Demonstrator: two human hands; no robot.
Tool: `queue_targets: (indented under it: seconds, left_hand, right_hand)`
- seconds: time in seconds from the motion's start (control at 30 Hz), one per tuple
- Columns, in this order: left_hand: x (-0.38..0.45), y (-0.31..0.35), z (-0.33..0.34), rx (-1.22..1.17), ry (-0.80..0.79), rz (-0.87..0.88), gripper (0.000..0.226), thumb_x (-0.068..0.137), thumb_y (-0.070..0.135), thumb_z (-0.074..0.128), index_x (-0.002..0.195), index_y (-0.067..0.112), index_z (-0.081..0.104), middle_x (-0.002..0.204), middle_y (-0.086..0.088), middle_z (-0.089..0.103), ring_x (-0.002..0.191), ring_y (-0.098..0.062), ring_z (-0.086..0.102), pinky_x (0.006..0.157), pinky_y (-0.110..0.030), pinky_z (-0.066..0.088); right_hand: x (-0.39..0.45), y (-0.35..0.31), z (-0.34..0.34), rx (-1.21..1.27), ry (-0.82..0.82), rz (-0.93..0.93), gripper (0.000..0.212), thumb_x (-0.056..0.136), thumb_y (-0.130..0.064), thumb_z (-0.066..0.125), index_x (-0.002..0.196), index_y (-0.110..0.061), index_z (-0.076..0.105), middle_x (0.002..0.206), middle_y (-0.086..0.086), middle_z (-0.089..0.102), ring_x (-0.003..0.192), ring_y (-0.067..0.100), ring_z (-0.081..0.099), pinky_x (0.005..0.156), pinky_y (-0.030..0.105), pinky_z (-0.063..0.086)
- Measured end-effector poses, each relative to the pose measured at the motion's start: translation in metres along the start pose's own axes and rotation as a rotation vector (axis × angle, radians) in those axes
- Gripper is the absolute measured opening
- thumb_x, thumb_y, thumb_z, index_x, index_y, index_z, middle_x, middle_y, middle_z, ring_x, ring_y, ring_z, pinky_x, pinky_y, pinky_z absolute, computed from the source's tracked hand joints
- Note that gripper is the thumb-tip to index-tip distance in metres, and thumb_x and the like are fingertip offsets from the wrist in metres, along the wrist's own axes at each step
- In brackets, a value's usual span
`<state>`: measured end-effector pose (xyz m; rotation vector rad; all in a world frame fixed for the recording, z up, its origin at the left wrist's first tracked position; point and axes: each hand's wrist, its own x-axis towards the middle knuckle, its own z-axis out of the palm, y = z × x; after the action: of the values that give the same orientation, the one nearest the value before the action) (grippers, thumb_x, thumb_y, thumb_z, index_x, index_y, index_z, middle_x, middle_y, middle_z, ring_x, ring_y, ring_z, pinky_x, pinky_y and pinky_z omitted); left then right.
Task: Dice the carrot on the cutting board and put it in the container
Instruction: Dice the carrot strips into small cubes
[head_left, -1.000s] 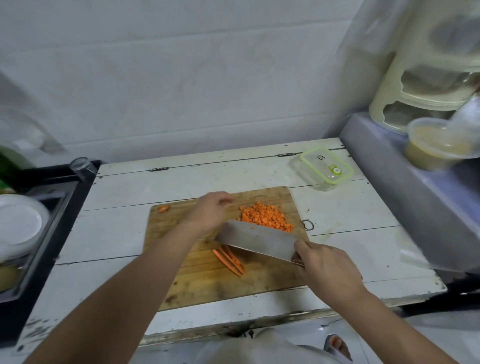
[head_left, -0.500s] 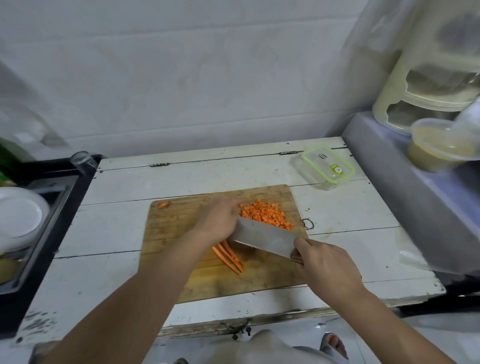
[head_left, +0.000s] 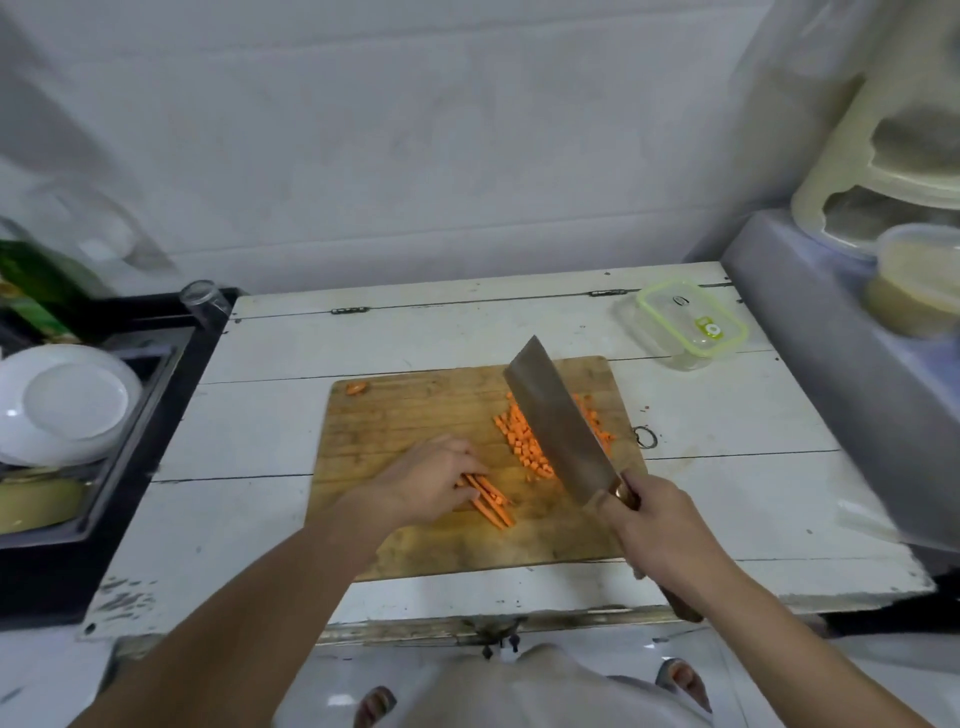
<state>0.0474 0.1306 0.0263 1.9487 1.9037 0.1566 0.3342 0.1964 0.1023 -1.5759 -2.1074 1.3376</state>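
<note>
- Head view looks down on a wooden cutting board (head_left: 415, 415) lying on a white worktop (head_left: 260, 415), with both of my hands over it.
- My right hand (head_left: 660, 525) is clenched round the handle of a cleaver (head_left: 558, 426); the blade is lifted and tilted, its tip pointing to the far side, and it covers part of the diced pile.
- My left hand (head_left: 431, 480) rests on the near-middle of the board, fingers (head_left: 470, 465) curled down over a small bunch of carrot sticks (head_left: 491, 501), holding them together; the free ends stick out to the right.
- A heap of diced carrot (head_left: 524, 441) sits on the far right part of the board, just beyond the sticks.
- One stray carrot piece (head_left: 357, 387) lies at the far left corner of the board.
- The container (head_left: 691, 325), clear with a green-rimmed lid on it, stands on the worktop past the far right corner of the board, apart from it. I see no carrot in it.
- My reading: most of the dicing is done. Left to do: cut these last sticks, perhaps the stray piece too, open the lid, and move all the dice into the container.
- To the left, white plates (head_left: 67, 405) sit in a dark sink.
</note>
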Motion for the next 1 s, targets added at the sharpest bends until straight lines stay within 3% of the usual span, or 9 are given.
queue_targets:
  seconds: [0.2, 0.27, 0.4, 0.5, 0.63, 0.73, 0.87, 0.93, 1.0]
  left_hand:
    - [-0.016, 0.004, 0.004, -0.013, 0.018, -0.016, 0.035, 0.096, 0.035, 0.069, 0.13, 0.034, 0.066, 0.112, 0.013, 0.056, 0.107, -0.008, 0.05, 0.089, -0.023, 0.042]
    - [-0.021, 0.003, 0.006, -0.065, 0.036, -0.078, 0.034, 0.095, 0.032, 0.07, 0.129, 0.034, 0.067, 0.108, 0.012, 0.054, 0.102, -0.009, 0.051, 0.085, -0.022, 0.041]
    - [-0.026, 0.004, 0.011, -0.089, 0.143, -0.198, 0.03, 0.096, 0.034, 0.069, 0.126, 0.031, 0.068, 0.107, 0.014, 0.053, 0.1, -0.009, 0.052, 0.086, -0.022, 0.042]
    - [-0.04, -0.003, 0.014, -0.052, 0.223, -0.247, 0.029, 0.097, 0.032, 0.067, 0.126, 0.027, 0.068, 0.114, 0.013, 0.055, 0.107, -0.01, 0.053, 0.094, -0.023, 0.045]
    - [-0.073, -0.029, 0.015, -0.065, 0.235, -0.361, 0.034, 0.097, 0.024, 0.068, 0.131, 0.023, 0.067, 0.123, 0.007, 0.058, 0.115, -0.016, 0.055, 0.101, -0.034, 0.049]
    - [-0.089, -0.04, 0.011, -0.098, 0.232, -0.386, 0.034, 0.095, 0.015, 0.069, 0.129, 0.02, 0.068, 0.113, 0.01, 0.055, 0.107, -0.015, 0.055, 0.1, -0.035, 0.049]
    - [-0.095, -0.039, 0.01, -0.12, 0.26, -0.472, 0.033, 0.095, 0.017, 0.07, 0.126, 0.025, 0.069, 0.106, 0.01, 0.053, 0.1, -0.015, 0.057, 0.094, -0.032, 0.049]
    - [-0.093, -0.031, 0.014, -0.155, 0.264, -0.483, 0.036, 0.095, 0.02, 0.069, 0.13, 0.028, 0.068, 0.108, 0.007, 0.056, 0.101, -0.017, 0.06, 0.091, -0.031, 0.05]
    - [-0.089, -0.016, 0.02, -0.164, 0.269, -0.476, 0.036, 0.097, 0.024, 0.066, 0.133, 0.027, 0.065, 0.114, 0.006, 0.057, 0.105, -0.018, 0.06, 0.091, -0.031, 0.05]
  right_hand:
    - [-0.006, 0.003, 0.021, 0.031, -0.012, 0.043, 0.035, 0.096, -0.029, 0.061, 0.073, -0.007, 0.048, 0.058, 0.012, 0.053, 0.046, 0.022, 0.049, 0.045, 0.044, 0.052]
    - [-0.003, 0.003, 0.021, 0.061, -0.005, 0.055, 0.033, 0.097, -0.027, 0.061, 0.072, -0.009, 0.047, 0.058, 0.01, 0.052, 0.044, 0.02, 0.049, 0.044, 0.041, 0.051]
    - [0.002, 0.002, 0.015, 0.05, 0.015, 0.042, 0.028, 0.097, -0.026, 0.06, 0.073, -0.013, 0.053, 0.061, 0.008, 0.058, 0.045, 0.018, 0.052, 0.043, 0.035, 0.052]
    - [0.005, 0.002, 0.012, 0.048, 0.019, 0.037, 0.027, 0.097, -0.026, 0.06, 0.072, -0.016, 0.054, 0.063, 0.009, 0.06, 0.047, 0.021, 0.054, 0.043, 0.035, 0.053]
    - [0.005, -0.001, 0.02, -0.012, -0.02, 0.013, 0.029, 0.097, -0.026, 0.06, 0.074, -0.013, 0.049, 0.061, 0.011, 0.058, 0.045, 0.019, 0.054, 0.042, 0.036, 0.053]
    - [0.001, -0.006, 0.034, -0.039, -0.106, 0.002, 0.028, 0.099, -0.026, 0.058, 0.075, -0.012, 0.051, 0.055, 0.006, 0.054, 0.041, 0.016, 0.051, 0.041, 0.035, 0.051]
    - [-0.009, -0.014, 0.061, -0.209, -0.236, -0.054, 0.023, 0.1, -0.033, 0.053, 0.085, -0.015, 0.06, 0.071, 0.003, 0.065, 0.056, 0.017, 0.06, 0.051, 0.035, 0.052]
    - [-0.013, -0.009, 0.069, -0.343, -0.196, -0.117, 0.021, 0.101, -0.033, 0.051, 0.088, -0.017, 0.058, 0.077, 0.002, 0.063, 0.069, 0.021, 0.062, 0.06, 0.04, 0.053]
    - [-0.01, -0.003, 0.063, -0.38, -0.139, -0.118, 0.018, 0.101, -0.029, 0.05, 0.085, -0.021, 0.05, 0.074, -0.004, 0.055, 0.073, 0.022, 0.058, 0.061, 0.037, 0.044]
